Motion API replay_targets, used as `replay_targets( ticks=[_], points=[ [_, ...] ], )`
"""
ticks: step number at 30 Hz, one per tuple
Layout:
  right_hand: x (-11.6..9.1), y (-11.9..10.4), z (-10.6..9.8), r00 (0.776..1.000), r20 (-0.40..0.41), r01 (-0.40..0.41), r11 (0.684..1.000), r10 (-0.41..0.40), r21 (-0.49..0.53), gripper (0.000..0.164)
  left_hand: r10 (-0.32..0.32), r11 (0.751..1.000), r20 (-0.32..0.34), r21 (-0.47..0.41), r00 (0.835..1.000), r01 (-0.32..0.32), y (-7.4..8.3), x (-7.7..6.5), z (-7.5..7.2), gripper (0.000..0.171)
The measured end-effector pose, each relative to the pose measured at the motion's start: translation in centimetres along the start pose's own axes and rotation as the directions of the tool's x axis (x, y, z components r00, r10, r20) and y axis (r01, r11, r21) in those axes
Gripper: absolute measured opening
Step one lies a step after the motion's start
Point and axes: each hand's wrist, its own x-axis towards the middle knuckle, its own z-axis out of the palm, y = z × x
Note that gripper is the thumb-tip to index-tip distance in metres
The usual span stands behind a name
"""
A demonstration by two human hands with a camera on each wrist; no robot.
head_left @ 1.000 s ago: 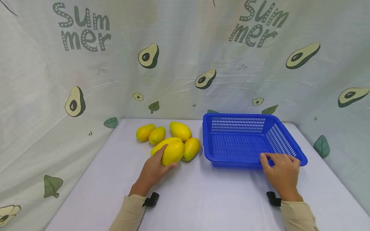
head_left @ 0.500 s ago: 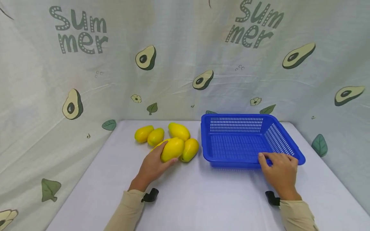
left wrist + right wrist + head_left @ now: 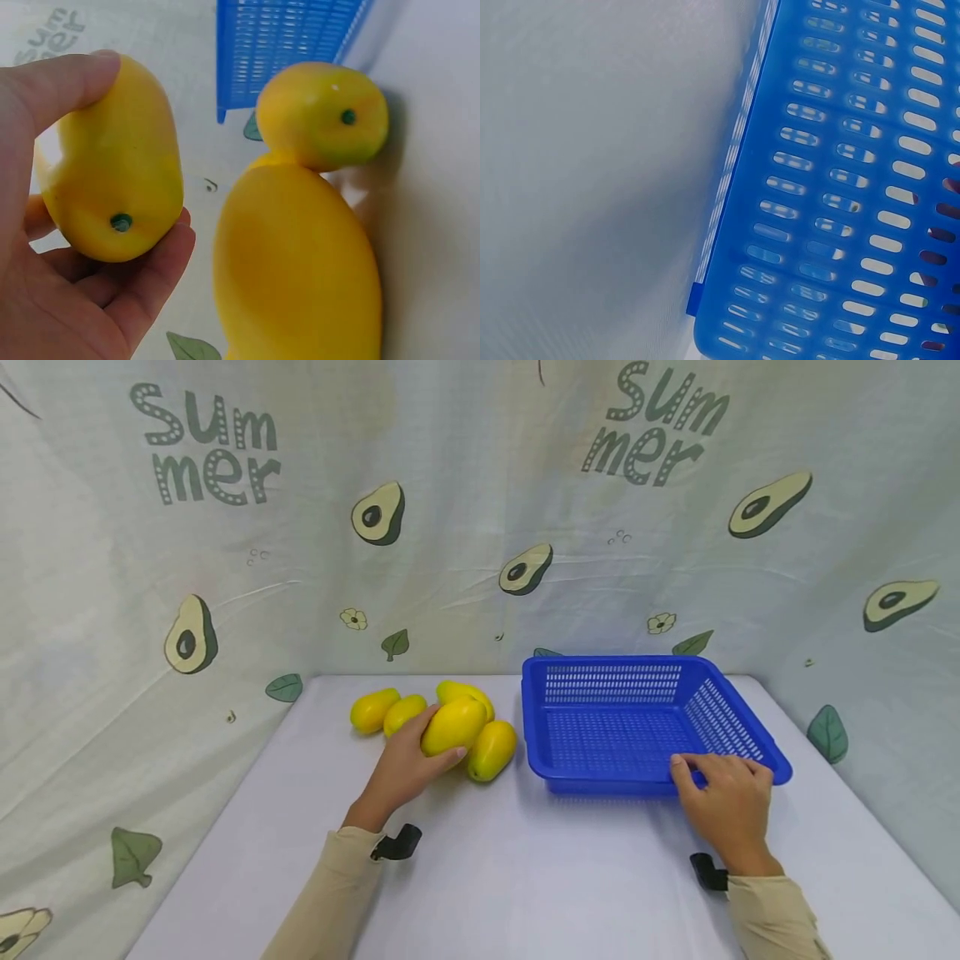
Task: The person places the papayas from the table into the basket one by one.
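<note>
My left hand (image 3: 403,767) holds a yellow mango (image 3: 456,725) over the other mangoes, thumb on one side and fingers on the other. In the left wrist view the held mango (image 3: 112,165) shows a small green stem spot. Beyond it on the table, a large mango (image 3: 296,262) touches a rounder mango (image 3: 322,116). The right hand (image 3: 727,806) grips the front rim of a blue plastic basket (image 3: 555,774) near its right corner. Through the slots of the basket wall (image 3: 817,187), parts of the fingers show darkly in the right wrist view.
Several mangoes lie left of the basket: one mango (image 3: 492,750) nearest it, another mango (image 3: 465,691) behind, and a mango (image 3: 375,710) at far left. A white table (image 3: 540,877) spans the front. A printed curtain (image 3: 450,460) hangs close behind.
The left hand has lifted the mango slightly up and away from me over the pile. The right hand stays on the basket rim. The head view has shifted a little.
</note>
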Motion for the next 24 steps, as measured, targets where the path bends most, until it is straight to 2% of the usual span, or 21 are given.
replay_targets(
  ticks=[6, 12, 17, 24],
  points=[
    [0.0, 0.3, -0.4, 1.000, -0.010, -0.002, 1.000, 0.002, 0.002, 0.029, -0.032, 0.999, 0.067, 0.019, 0.997, 0.031, 1.4, 2.3, 0.2, 0.085],
    [0.4, 0.4, -0.2, 0.998, -0.046, 0.031, 0.999, -0.031, 0.008, 0.030, -0.048, 0.999, 0.112, -0.013, 0.993, 0.050, 2.2, 4.6, -0.2, 0.082],
    [0.1, 0.1, 0.1, 0.998, -0.044, 0.039, 0.999, -0.038, 0.019, 0.028, -0.079, 0.996, 0.168, -0.035, 0.983, 0.086, 2.6, 5.6, -0.8, 0.081],
    [-0.1, -0.1, -0.1, 1.000, -0.003, 0.028, 1.000, -0.028, -0.006, 0.029, -0.042, 0.998, 0.229, -0.043, 0.973, 0.053, 3.8, 6.7, -0.7, 0.079]
  ],
)
